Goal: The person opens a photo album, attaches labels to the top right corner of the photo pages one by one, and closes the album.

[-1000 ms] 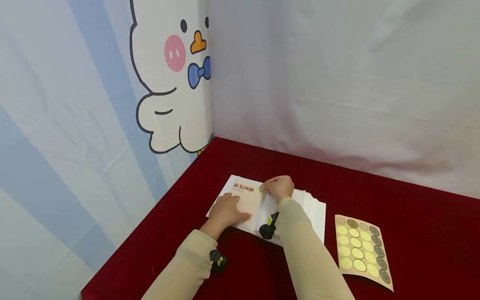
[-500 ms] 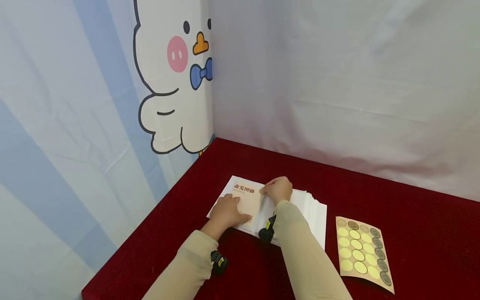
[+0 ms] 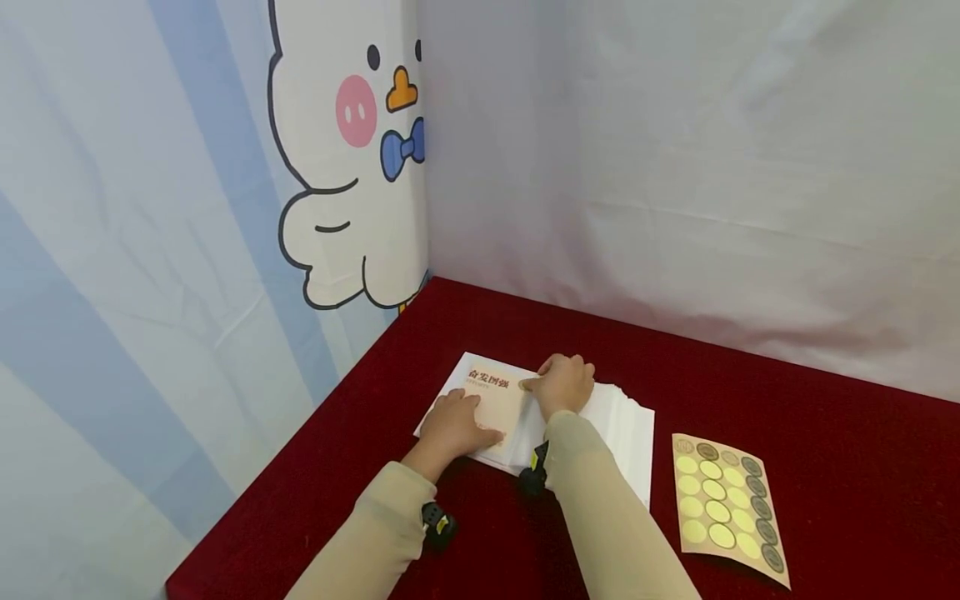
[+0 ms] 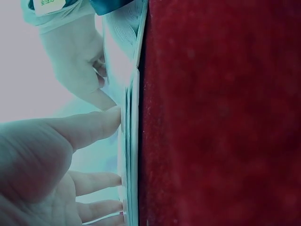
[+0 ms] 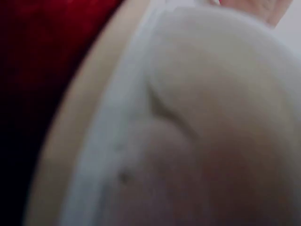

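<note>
An open book [image 3: 626, 433] with white pages lies on the red tabletop, a beige printed panel [image 3: 497, 408] with red characters on its left page. My left hand [image 3: 450, 423] rests spread on that page, thumb and fingers holding it down near the lower edge. With its thumb my right hand [image 3: 566, 385] presses a small round gold sticker [image 3: 523, 384] at the panel's upper right; the other fingers bend loosely above the right page. In the left wrist view the left fingertips [image 4: 110, 120] touch the page. The right wrist view is blurred and mostly skin.
A beige sheet of round gold and dark seal stickers [image 3: 727, 500] lies right of the book, its lower edge slightly lifted. Behind the table hang a plain pale curtain [image 3: 690, 167] and a striped one [image 3: 150, 250] with a cartoon bird.
My right hand has turned and shifted slightly right; its fingers have come away from the sticker, with the thumb left pressing there. The left hand has kept its place.
</note>
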The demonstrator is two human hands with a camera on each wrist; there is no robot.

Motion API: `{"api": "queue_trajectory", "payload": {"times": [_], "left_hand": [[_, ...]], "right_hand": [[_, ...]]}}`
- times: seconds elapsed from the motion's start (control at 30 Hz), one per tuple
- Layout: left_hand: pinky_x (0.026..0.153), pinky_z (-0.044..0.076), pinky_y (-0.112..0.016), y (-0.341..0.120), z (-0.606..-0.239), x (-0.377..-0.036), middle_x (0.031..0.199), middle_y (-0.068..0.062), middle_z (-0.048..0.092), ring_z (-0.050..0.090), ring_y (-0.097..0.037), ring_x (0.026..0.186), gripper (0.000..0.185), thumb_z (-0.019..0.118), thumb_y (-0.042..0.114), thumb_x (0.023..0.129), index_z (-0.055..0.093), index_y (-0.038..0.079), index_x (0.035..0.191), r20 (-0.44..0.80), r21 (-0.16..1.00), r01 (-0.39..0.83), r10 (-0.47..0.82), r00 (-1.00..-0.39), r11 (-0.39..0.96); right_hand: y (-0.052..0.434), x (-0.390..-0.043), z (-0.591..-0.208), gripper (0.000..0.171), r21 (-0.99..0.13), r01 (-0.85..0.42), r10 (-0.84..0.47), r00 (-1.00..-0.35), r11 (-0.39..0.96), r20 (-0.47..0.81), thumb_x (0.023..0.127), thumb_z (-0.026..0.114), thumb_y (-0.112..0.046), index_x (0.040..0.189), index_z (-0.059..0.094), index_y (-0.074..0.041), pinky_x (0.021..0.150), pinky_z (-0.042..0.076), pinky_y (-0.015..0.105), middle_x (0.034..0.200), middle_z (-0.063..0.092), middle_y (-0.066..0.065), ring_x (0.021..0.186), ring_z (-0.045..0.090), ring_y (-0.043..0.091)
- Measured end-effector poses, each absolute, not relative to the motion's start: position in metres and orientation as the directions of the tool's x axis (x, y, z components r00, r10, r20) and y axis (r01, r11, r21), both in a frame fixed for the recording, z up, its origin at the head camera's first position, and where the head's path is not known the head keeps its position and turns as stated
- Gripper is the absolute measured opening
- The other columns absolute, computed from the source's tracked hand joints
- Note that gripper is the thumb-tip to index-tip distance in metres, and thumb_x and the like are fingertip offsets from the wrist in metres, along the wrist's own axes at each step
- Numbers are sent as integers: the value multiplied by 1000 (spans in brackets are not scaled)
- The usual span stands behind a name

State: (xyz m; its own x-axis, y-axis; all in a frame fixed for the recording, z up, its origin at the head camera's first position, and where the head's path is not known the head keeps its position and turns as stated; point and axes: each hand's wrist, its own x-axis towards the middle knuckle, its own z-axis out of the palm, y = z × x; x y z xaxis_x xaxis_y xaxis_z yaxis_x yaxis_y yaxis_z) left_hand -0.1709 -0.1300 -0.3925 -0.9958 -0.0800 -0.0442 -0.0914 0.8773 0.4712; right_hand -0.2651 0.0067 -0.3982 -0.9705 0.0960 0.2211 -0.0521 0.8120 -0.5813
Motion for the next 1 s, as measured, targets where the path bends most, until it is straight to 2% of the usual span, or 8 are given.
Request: {"api": "queue_trajectory", "payload": {"times": [0.13, 0.27, 0.37, 0.73, 1.0], "left_hand": [[92, 41, -47, -132, -392, -170, 127, -19, 49, 46, -34, 115, 67, 75, 39, 74, 56, 0, 125, -36, 473, -87, -79, -996, 877], [92, 41, -47, -133, -393, -170, 128, -19, 48, 45, -35, 116, 67, 74, 39, 75, 56, -1, 126, -30, 481, -79, -74, -997, 873], [93, 41, -46, -133, -394, -170, 129, -19, 48, 45, -35, 116, 68, 74, 39, 75, 55, -1, 126, -25, 484, -71, -68, -997, 872], [95, 39, -47, -132, -394, -170, 130, -19, 47, 44, -36, 118, 68, 74, 38, 75, 55, -1, 127, -25, 499, -75, -73, -997, 863], [95, 39, -47, -133, -394, -169, 131, -19, 46, 43, -36, 119, 69, 74, 39, 75, 55, 0, 127, -28, 505, -78, -74, -997, 860]], "right_hand": [[8, -264, -401, 33, -591, -66, 97, -966, 804, 240, 65, 85, -31, 70, 63, -8, 84, 32, 42, 82, 54, 11, 88, 43, 31], [9, -263, -404, 42, -578, -67, 87, -968, 814, 234, 66, 82, -42, 72, 59, -8, 84, 31, 42, 82, 51, 11, 88, 41, 30], [10, -262, -405, 44, -549, -69, 81, -966, 833, 245, 65, 82, -44, 72, 57, -8, 82, 32, 43, 81, 51, 11, 87, 41, 31], [12, -264, -407, 29, -536, -63, 87, -964, 842, 250, 81, 72, -29, 70, 53, -9, 82, 32, 43, 82, 50, 12, 87, 42, 32], [13, -264, -406, 26, -579, -60, 98, -966, 813, 238, 85, 66, -28, 72, 56, -8, 83, 32, 43, 83, 50, 12, 87, 42, 32]]}}
